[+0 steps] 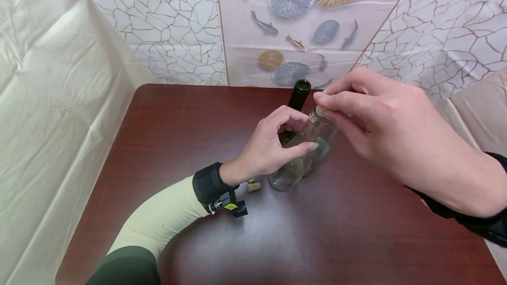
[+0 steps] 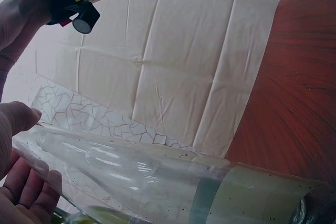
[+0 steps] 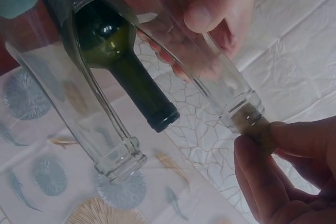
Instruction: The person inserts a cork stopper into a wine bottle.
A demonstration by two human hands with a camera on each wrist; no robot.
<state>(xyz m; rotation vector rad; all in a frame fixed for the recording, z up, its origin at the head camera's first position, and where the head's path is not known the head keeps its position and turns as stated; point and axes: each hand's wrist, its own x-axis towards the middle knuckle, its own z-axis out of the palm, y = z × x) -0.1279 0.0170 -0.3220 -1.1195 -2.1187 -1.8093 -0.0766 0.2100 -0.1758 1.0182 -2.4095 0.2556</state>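
My left hand (image 1: 269, 144) holds a clear glass bottle (image 1: 286, 176) around its body, thumb on the near side and fingers behind. The bottle leans, its neck pointing up to the right. My right hand (image 1: 396, 118) pinches a cork (image 3: 257, 129) between thumb and fingers at that bottle's mouth. In the right wrist view the cork's inner end sits inside the glass neck, the rest outside. Behind stands a dark green wine bottle (image 1: 299, 95) with an uncorked mouth. A second clear bottle (image 3: 118, 158), also uncorked, is beside the green one.
Small loose corks (image 1: 254, 187) lie on the reddish-brown table (image 1: 178, 126), close to my left wrist. A patterned sheet (image 1: 178, 25) hangs behind the table's back edge. Pale cloth (image 1: 51, 100) hangs along the left side.
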